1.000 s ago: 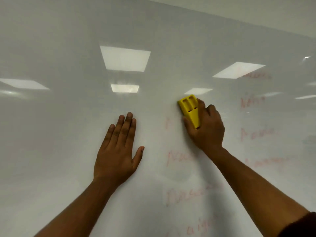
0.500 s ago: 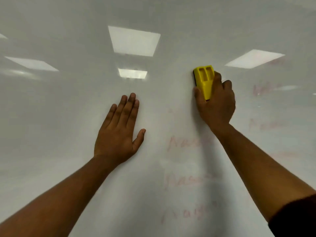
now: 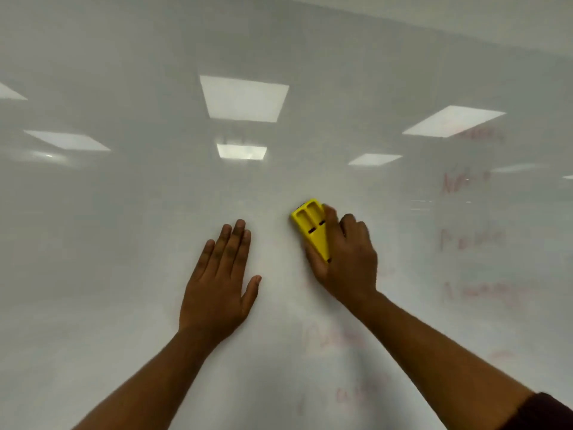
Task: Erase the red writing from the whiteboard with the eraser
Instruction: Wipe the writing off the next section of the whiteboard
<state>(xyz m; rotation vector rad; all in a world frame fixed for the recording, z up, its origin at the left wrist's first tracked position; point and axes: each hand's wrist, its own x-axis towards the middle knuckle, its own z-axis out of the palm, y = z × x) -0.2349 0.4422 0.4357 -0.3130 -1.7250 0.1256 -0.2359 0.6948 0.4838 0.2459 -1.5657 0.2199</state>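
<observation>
A glossy whiteboard fills the view. My right hand presses a yellow eraser flat against it, near the middle. My left hand lies flat on the board with fingers spread, just left of the eraser and holding nothing. Faint red writing runs in a column below my right hand, smeared and pale. More red writing stands in a second column at the right.
Ceiling light panels reflect in the board surface. The board's top edge meets a white wall at the upper right. A dark sleeve shows at the lower right corner.
My right hand has swept the eraser down and to the left across the board. The red word under it has faded. My left hand stays flat on the board.
</observation>
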